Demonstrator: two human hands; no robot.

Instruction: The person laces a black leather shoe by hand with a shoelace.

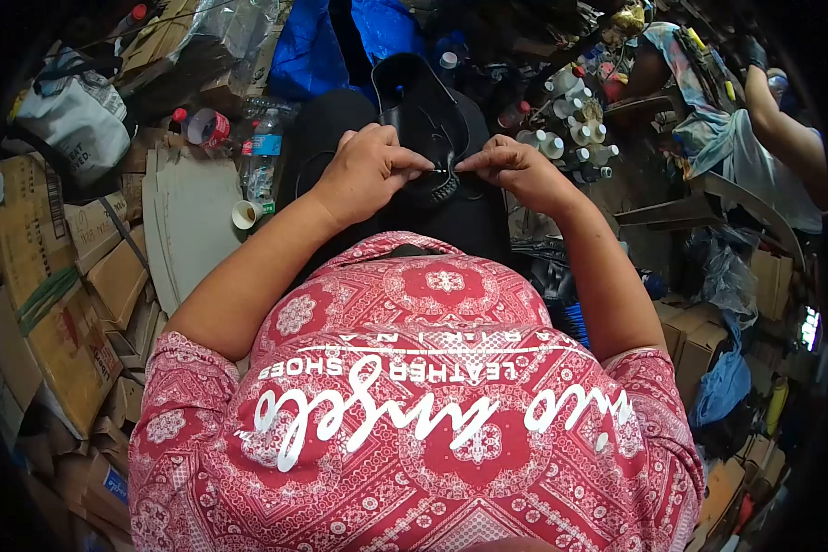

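A black leather shoe (pixel 421 124) lies across my lap, its rounded opening away from me and its stitched toe toward me. My left hand (pixel 366 173) comes in from the left, thumb and forefinger pinched together just over the stitched edge. Opposite it, my right hand (pixel 517 171) pinches at the same edge from the right. A tiny pale glint shows between the fingertips; it is too small to tell whether it is thread or a needle. A dark cord seems to loop beside the shoe near my right hand.
Plastic bottles (pixel 265 147) and a paper cup (pixel 245 214) stand to the left, near flattened cardboard (pixel 41 267) and a white bag (pixel 74 124). Several white-capped bottles (pixel 580 124) cluster at the right. Blue sheeting (pixel 308 55) lies ahead. Another person's arm (pixel 782 129) shows far right.
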